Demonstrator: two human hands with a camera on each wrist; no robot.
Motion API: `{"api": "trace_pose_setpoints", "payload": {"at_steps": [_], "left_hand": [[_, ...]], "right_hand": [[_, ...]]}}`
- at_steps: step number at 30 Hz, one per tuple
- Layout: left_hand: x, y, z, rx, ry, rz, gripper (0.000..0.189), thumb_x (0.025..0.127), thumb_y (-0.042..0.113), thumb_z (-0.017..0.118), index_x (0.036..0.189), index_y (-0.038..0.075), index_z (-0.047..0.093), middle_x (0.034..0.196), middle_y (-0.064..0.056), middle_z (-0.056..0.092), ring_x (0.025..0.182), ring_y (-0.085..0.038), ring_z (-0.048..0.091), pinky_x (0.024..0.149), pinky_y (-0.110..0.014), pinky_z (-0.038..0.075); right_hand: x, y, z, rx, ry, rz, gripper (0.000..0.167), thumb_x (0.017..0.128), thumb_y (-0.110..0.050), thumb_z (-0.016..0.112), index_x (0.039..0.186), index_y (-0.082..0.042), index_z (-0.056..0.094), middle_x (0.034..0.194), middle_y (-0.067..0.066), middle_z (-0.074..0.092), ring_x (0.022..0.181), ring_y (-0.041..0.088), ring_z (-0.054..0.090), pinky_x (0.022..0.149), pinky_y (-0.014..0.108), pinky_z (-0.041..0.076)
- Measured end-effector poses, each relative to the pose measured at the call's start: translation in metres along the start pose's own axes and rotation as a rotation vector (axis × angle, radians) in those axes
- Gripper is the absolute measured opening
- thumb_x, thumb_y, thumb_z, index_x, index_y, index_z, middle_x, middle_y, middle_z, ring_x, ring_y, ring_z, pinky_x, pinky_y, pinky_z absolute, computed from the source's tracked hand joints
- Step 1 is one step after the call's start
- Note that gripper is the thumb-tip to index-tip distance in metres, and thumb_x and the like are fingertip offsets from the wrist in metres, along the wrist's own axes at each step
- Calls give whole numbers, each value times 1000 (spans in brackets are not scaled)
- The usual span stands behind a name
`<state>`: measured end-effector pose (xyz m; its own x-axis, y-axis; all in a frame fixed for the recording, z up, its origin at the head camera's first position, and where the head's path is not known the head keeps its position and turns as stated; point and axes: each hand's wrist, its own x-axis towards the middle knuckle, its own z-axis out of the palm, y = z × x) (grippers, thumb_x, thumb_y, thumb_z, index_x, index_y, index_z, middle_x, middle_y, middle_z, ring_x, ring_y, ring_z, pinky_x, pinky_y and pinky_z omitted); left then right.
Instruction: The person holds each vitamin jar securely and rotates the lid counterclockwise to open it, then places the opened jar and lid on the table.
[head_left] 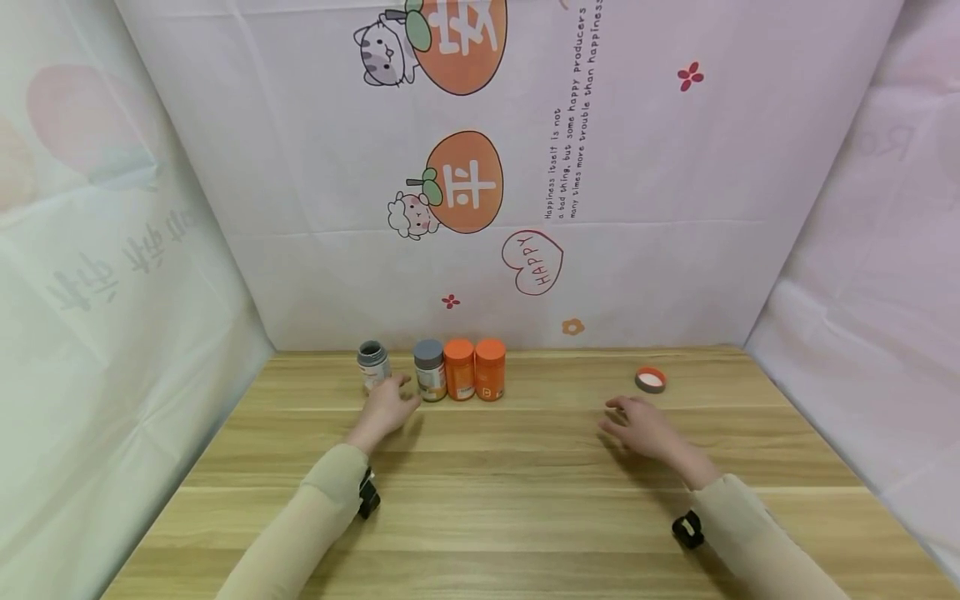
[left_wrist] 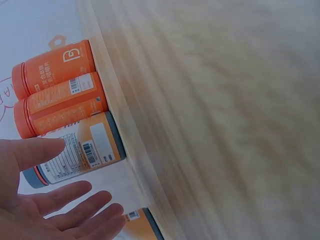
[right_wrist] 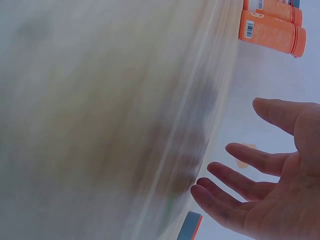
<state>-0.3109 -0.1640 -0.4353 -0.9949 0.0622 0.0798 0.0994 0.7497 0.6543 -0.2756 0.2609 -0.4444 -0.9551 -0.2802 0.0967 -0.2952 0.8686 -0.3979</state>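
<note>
My left hand point(head_left: 387, 406) hovers with spread fingers in front of an uncapped grey bottle point(head_left: 372, 363), whose dark mouth shows at the top. Beside it stands a grey-capped bottle point(head_left: 430, 371) with a white and orange label; in the left wrist view the thumb overlaps this capped bottle point(left_wrist: 75, 150). Two orange bottles, one in the middle point(head_left: 460, 369) and one at the right end point(head_left: 491, 369), complete the row. On the right, my right hand point(head_left: 637, 427) has loosely bent fingers around nothing. A grey and orange lid point(head_left: 650, 380) lies inside up just beyond it.
The wooden table point(head_left: 510, 500) meets a white printed cloth backdrop point(head_left: 637, 250) behind the bottles. Cloth walls also rise at the left point(head_left: 112, 333) and right point(head_left: 862, 333). Black wrist cameras sit on both forearms.
</note>
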Motion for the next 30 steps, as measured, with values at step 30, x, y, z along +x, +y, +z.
{"api": "trace_pose_setpoints", "payload": {"at_steps": [30], "left_hand": [[37, 3, 17, -122, 8, -72, 55, 81, 25, 74, 124, -2, 53, 122, -21, 59, 112, -34, 57, 94, -46, 46]], "right_hand": [[16, -23, 6, 84, -14, -3, 51, 94, -31, 57, 128, 6, 52, 124, 30, 55, 116, 46, 50, 95, 57, 41]]}}
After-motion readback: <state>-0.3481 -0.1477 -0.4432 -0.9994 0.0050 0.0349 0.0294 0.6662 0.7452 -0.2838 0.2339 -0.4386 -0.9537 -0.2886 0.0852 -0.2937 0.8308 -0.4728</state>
